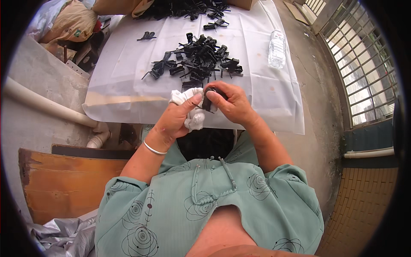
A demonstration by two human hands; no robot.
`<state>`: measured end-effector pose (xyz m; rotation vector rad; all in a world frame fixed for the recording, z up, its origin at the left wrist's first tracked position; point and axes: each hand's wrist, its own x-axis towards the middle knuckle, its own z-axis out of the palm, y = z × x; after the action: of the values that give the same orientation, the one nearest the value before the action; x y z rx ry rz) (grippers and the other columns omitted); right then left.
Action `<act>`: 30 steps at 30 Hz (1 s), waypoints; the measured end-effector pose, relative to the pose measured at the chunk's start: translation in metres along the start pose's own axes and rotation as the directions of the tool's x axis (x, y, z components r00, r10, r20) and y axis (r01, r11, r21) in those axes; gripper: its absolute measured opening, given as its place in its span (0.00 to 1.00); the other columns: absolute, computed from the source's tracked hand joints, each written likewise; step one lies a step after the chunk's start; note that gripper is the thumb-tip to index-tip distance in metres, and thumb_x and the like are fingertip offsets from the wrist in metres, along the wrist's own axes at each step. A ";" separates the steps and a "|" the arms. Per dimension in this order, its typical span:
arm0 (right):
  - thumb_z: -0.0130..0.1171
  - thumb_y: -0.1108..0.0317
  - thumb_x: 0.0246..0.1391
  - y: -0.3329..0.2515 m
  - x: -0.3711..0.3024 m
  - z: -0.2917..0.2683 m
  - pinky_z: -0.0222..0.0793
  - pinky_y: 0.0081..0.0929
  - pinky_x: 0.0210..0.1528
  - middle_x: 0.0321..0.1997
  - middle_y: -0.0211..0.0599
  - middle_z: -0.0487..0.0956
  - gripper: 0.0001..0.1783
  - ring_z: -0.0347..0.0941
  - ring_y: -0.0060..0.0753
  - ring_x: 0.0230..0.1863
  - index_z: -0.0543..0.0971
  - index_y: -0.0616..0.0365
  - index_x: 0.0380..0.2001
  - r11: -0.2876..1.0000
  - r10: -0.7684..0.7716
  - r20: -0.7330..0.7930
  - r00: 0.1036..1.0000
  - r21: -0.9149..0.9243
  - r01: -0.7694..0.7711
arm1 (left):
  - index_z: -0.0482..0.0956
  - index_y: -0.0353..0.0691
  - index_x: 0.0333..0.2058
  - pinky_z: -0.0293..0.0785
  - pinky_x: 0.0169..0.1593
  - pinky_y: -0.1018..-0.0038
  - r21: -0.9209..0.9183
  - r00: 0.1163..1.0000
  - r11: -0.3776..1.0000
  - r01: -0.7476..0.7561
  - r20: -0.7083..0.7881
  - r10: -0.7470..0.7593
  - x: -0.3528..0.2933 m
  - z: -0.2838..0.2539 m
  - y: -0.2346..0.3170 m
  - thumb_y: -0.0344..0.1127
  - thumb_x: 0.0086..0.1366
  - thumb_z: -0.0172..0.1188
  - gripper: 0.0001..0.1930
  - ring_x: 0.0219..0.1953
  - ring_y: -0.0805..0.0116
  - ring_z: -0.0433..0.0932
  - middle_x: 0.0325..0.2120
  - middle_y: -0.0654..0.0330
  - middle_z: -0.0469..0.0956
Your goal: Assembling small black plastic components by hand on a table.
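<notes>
Both my hands meet over the near edge of a table covered with a white sheet (128,73). My left hand (175,115) is closed around a crumpled white cloth (195,119), its thumb against a small black plastic part (207,102). That part has thin prongs sticking out and is gripped by my right hand (234,103), fingers curled over its top. Just beyond my hands lies a heap of similar black parts (201,55). A smaller pair of parts (147,36) sits apart to the left.
A clear water bottle (277,49) lies on the table's right side. More black parts (192,9) are piled at the far end, beside a cardboard box (242,3). Stuffed sacks (70,21) stand at the far left. A dark container (207,144) is below the table edge, between my knees.
</notes>
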<state>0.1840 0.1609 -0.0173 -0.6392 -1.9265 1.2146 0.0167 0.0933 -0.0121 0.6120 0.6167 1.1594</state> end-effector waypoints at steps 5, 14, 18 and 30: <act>0.60 0.73 0.45 -0.025 -0.005 0.004 0.56 0.18 0.18 0.17 0.28 0.65 0.12 0.57 0.16 0.15 0.74 0.60 0.36 0.950 -0.239 -0.019 0.971 -0.211 0.230 | 0.66 0.39 0.45 0.61 0.17 0.86 0.468 0.941 0.859 -0.206 -0.145 0.305 -0.004 -0.002 -0.010 0.32 0.64 0.51 0.11 0.16 0.84 0.64 0.27 0.65 0.73; 0.59 0.67 0.51 -0.013 0.002 0.023 0.57 0.17 0.20 0.19 0.24 0.67 0.09 0.57 0.15 0.19 0.72 0.61 0.25 0.992 0.067 -0.208 0.976 -0.090 -0.088 | 0.66 0.35 0.47 0.66 0.20 0.85 0.502 0.969 0.839 -0.212 -0.007 0.249 -0.014 0.007 0.001 0.28 0.62 0.50 0.14 0.19 0.82 0.68 0.29 0.63 0.73; 0.49 0.66 0.58 -0.007 -0.001 0.020 0.59 0.20 0.24 0.17 0.26 0.67 0.13 0.59 0.18 0.22 0.71 0.63 0.23 0.999 -0.012 -0.085 0.996 -0.046 0.008 | 0.66 0.34 0.48 0.66 0.22 0.86 0.607 0.930 0.761 -0.227 -0.097 0.355 -0.013 0.009 -0.004 0.25 0.61 0.49 0.15 0.20 0.83 0.68 0.31 0.62 0.74; 0.47 0.65 0.59 0.020 -0.011 0.059 0.60 0.19 0.25 0.19 0.24 0.70 0.14 0.59 0.14 0.23 0.72 0.63 0.23 0.949 0.286 -0.050 0.957 0.154 -0.275 | 0.71 0.29 0.43 0.72 0.43 0.72 0.974 0.736 -0.004 -0.225 0.172 0.655 -0.007 -0.018 -0.029 0.26 0.54 0.53 0.16 0.37 0.58 0.77 0.36 0.48 0.76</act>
<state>0.1436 0.1302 -0.0548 -0.8892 -1.7086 1.4717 0.0206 0.0802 -0.0445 1.9455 1.6552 1.3845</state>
